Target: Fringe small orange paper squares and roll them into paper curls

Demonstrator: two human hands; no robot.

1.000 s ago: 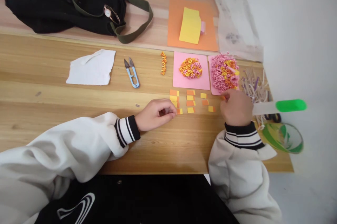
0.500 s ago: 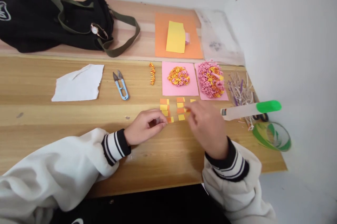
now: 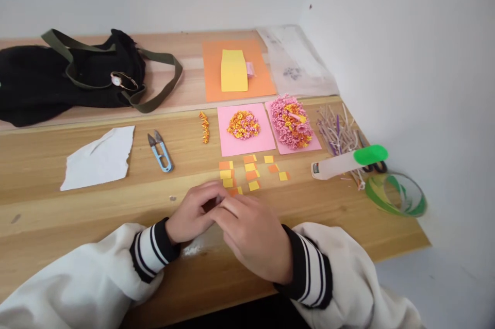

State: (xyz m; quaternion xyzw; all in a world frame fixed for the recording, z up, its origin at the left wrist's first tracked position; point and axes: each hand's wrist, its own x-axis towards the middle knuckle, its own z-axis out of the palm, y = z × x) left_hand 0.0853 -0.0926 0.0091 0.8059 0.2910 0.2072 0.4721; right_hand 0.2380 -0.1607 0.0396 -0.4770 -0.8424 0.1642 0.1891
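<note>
My left hand (image 3: 193, 214) and my right hand (image 3: 253, 233) meet above the near part of the wooden table. The fingers of both are pinched together, and whatever lies between the fingertips is hidden. Just beyond them, small orange and yellow paper pieces (image 3: 250, 167) lie in loose columns, the nearest partly behind my fingers. A pink paper square (image 3: 228, 147) carries a small heap of orange, yellow and pink beady stamens (image 3: 243, 125). To its right, a bigger, mostly pink stamen bundle (image 3: 286, 122) rests on a second pink square (image 3: 312, 146).
Blue thread snips (image 3: 161, 152), torn white paper (image 3: 100, 156) and a short orange strand (image 3: 204, 128) lie left. At right are a green-capped glue bottle (image 3: 336, 165), pale stems (image 3: 338, 130) and a tape roll (image 3: 398, 195). Behind are a black bag (image 3: 34, 81) and orange paper (image 3: 212, 73).
My right hand has come from the paper pieces on the right over to my left hand, and their fingertips now meet. The camera view has tilted up and shifted right.
</note>
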